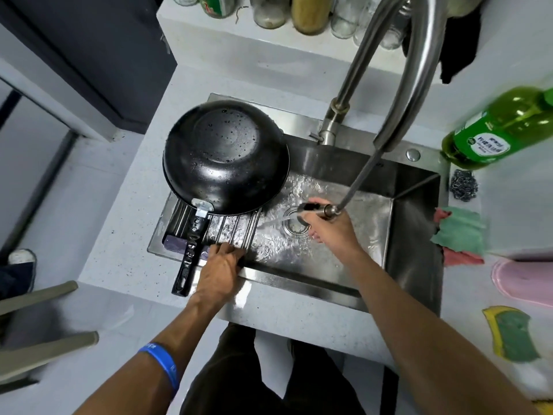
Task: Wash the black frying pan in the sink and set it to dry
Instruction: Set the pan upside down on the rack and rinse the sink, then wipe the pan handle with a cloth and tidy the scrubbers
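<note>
Left hand flat on ribbed rack, fingers straight. Right hand grips pull-out sprayer. Black frying pan upside down, wet, on rack over sink left side.

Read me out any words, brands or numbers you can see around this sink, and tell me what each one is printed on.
None can be read for certain.
Green bottle, right of the sink: white label with print, too blurred to read.
Blue wristband on the left arm: pale lettering, too small and cut off to read.
Jars on the back ledge: one green and red label, cropped, unreadable.
Black frying pan: no text visible.
</note>
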Demonstrator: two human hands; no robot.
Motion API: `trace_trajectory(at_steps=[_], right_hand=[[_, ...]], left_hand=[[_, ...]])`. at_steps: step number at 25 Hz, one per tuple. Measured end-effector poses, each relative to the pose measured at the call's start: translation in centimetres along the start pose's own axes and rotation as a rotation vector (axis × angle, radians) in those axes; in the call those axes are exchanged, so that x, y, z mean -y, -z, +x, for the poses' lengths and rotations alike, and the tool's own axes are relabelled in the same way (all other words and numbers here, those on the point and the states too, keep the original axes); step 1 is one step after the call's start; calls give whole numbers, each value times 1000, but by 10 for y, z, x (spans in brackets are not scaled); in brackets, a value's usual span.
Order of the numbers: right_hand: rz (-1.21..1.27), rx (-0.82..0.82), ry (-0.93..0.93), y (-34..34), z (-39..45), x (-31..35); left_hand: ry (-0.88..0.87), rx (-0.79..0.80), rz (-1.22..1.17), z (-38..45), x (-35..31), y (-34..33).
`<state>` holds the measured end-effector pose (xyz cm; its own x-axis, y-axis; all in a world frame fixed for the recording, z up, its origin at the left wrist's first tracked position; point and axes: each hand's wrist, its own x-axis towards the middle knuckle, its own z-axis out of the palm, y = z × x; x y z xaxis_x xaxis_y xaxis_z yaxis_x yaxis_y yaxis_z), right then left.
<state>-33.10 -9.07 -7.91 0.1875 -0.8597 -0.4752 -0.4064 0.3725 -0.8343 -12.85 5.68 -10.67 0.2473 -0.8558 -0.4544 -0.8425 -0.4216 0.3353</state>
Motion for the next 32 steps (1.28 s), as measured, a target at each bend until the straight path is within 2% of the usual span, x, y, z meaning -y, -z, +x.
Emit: trace_trajectory(at_steps=[2,3,5,7,12,17,19,21,23,24,26,27,29,30,31,32], right_hand=[[16,-190,-28,27,-7,0],[-57,-254,-6,40,-10,3],[-361,-250,78,52,-14,20],[-519,-229,168,56,-17,53],[-426,-222,189,65,-13,133],[-475,-229,277,60,-22,139],[-418,-193,285,56,-17,134],[-311,-67,312,60,-14,119],[-5,28,261,65,-17,93],[234,23,161,63,-21,78],[784,-21,-166,44,-24,57],[1025,-28,-294,29,-21,53],[1423,-60,-368,3,-10,61],[1508,-109,-372,-9,-4,69],[1492,-169,-356,-15,2,76],[1359,-232,-319,-19,7,78]], left_hand=[[34,-13,-72,-1,-2,2],[49,-58,-99,-1,-5,3],[33,-159,-48,-3,-11,4],[-32,-208,-2,-9,-20,4],[-90,-135,-31,-15,-49,2],[-120,-114,-146,-9,-62,-11],[-118,-84,-212,-7,-66,-15],[-71,-25,-324,-2,-75,-12],[-1,27,-522,15,-90,3],[15,21,-638,26,-102,14],[71,35,-948,48,-126,30],[145,93,-1147,60,-138,37],[277,303,-1507,80,-156,47],[330,366,-1668,89,-161,48],[371,361,-1777,95,-167,49],[411,315,-1788,96,-174,48]])
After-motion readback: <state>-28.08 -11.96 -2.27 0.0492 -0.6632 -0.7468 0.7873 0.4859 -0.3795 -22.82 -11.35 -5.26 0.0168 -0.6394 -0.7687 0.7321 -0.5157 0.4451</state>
